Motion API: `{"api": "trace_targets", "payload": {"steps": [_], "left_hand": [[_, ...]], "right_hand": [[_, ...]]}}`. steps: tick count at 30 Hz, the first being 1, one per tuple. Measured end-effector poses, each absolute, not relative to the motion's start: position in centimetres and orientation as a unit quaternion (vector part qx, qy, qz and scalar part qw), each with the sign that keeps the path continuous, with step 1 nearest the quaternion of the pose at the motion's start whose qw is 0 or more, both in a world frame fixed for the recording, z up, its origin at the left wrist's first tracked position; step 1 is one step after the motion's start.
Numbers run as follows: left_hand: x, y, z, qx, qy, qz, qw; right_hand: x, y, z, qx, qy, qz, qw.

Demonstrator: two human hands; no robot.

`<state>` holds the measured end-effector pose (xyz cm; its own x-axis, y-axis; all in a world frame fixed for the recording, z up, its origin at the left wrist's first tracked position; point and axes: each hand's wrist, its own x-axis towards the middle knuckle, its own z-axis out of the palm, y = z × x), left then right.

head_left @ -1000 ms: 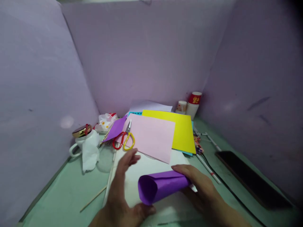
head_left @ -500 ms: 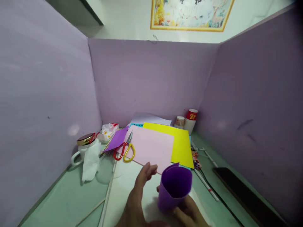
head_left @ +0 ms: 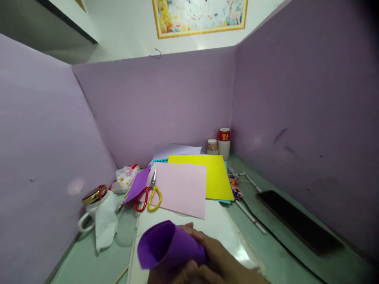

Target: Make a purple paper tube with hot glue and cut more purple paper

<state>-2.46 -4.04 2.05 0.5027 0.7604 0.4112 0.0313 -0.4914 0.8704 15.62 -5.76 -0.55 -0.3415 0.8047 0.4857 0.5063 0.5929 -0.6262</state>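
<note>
A sheet of purple paper (head_left: pixel 166 248) is rolled into a tube, its wide opening tipped toward the left. My right hand (head_left: pixel 213 248) is closed around the tube's right end, fingers over its far side. Beneath the tube, my left hand (head_left: pixel 155 277) supports it at the bottom edge of the view; most of its fingers are hidden by the paper. Beyond the hands lies a pink sheet (head_left: pixel 180 189), overlapping a yellow sheet (head_left: pixel 217 177). Scissors (head_left: pixel 150 193) with one red and one yellow handle rest on the pink sheet's left edge.
At left stand a white mug (head_left: pixel 91 213) with a tissue (head_left: pixel 106 225) and a gold lid (head_left: pixel 94 194). A purple sheet (head_left: pixel 139 185) and a plastic bag (head_left: pixel 126 177) are behind. Paper cups (head_left: pixel 224 144) stand at the back; a dark phone-like slab (head_left: pixel 299 221) lies right. Purple partitions surround the table.
The purple tube has moved left and tilted from upright to lying over leftward. My left hand, open beside it before, is now under it. The view has turned right.
</note>
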Motion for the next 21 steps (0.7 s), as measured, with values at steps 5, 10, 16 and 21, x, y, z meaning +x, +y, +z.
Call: {"api": "trace_targets", "payload": {"steps": [5,10,16,21], "left_hand": [[-2.7,-3.8,3.4,0.634,0.298,0.496,0.513],[-3.7,-1.6,4.8,0.506,0.345,0.654,0.444],[-5.6,-1.0,5.7,0.452,0.528,0.457,0.555],[-5.4,-0.9,4.2,0.434,0.534,0.389,0.612]], "right_hand": [[17.5,-4.8,-0.1,-0.469,-0.777,0.100,0.408],[19.8,-3.3,-1.1,-0.508,-0.767,-0.115,0.375],[20.3,-3.2,-1.0,-0.515,-0.731,-0.212,0.395],[20.1,-3.1,-1.3,-0.476,-0.739,-0.241,0.411]]}}
